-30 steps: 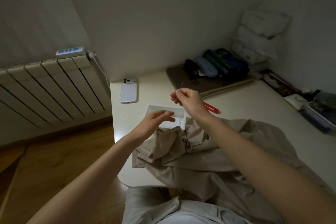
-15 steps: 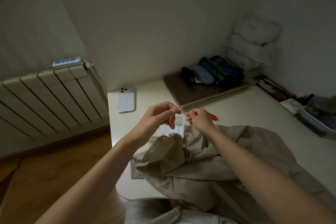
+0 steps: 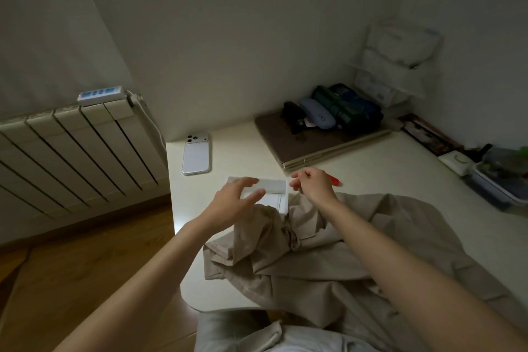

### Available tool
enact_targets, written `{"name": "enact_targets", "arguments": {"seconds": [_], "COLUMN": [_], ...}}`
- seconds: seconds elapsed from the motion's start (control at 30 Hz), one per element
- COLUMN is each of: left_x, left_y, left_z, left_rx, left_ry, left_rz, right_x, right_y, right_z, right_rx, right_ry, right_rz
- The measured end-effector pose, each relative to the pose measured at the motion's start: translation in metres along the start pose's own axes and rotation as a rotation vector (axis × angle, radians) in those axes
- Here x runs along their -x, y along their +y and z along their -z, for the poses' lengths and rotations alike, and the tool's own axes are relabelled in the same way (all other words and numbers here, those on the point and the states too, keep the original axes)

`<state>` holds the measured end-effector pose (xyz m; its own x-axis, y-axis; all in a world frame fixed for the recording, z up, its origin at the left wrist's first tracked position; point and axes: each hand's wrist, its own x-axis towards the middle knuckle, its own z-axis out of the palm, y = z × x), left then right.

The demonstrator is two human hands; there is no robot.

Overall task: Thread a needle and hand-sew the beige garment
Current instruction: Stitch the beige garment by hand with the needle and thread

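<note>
Garment (image 3: 328,260), beige, lies crumpled on bench (image 3: 371,174) by white box (image 3: 275,194). L hand (image 3: 234,203) over box, fingers straight, holding nothing. R hand (image 3: 314,187) fingers curled in; can't tell if they pinch sth.

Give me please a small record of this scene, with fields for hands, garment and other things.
left hand: fingers straight, over the white box
right hand: fingers curled; held thing, if any, too small to see
beige garment: crumpled on the table, overlapping the box's near edge
phone: face down, beyond and left of the box
red tool: partly hidden behind right hand
</note>
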<state>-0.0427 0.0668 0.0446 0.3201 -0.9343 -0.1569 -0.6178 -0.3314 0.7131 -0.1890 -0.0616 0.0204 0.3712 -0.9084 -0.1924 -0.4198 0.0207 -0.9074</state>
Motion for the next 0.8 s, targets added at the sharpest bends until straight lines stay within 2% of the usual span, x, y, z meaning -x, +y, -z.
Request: {"name": "enact_targets", "arguments": {"seconds": [0.1, 0.2, 0.37, 0.5, 0.63, 0.8], "left_x": [0.001, 0.004, 0.010, 0.017, 0.024, 0.030], "left_y": [-0.023, -0.038, -0.039, -0.027, -0.017, -0.009], "left_z": [-0.002, -0.003, -0.003, -0.004, -0.006, -0.012], "left_rx": [-0.060, -0.148, 0.007, 0.166, 0.339, 0.505], "left_ry": [-0.163, -0.244, -0.112, -0.074, -0.006, 0.111], "left_rz": [0.109, 0.108, 0.056, 0.066, 0.048, 0.025], "right_x": [0.002, 0.006, 0.019, 0.032, 0.041, 0.045], "right_y": [-0.005, -0.010, -0.019, -0.019, -0.012, -0.005], "right_z": [-0.004, -0.011, -0.023, -0.034, -0.041, -0.042], "right_rx": [-0.040, -0.047, -0.012, 0.211, 0.388, 0.338], "right_ry": [-0.005, -0.035, -0.160, -0.232, -0.206, -0.186], "right_rz": [0.037, 0.071, 0.166, 0.290, 0.368, 0.362]}}
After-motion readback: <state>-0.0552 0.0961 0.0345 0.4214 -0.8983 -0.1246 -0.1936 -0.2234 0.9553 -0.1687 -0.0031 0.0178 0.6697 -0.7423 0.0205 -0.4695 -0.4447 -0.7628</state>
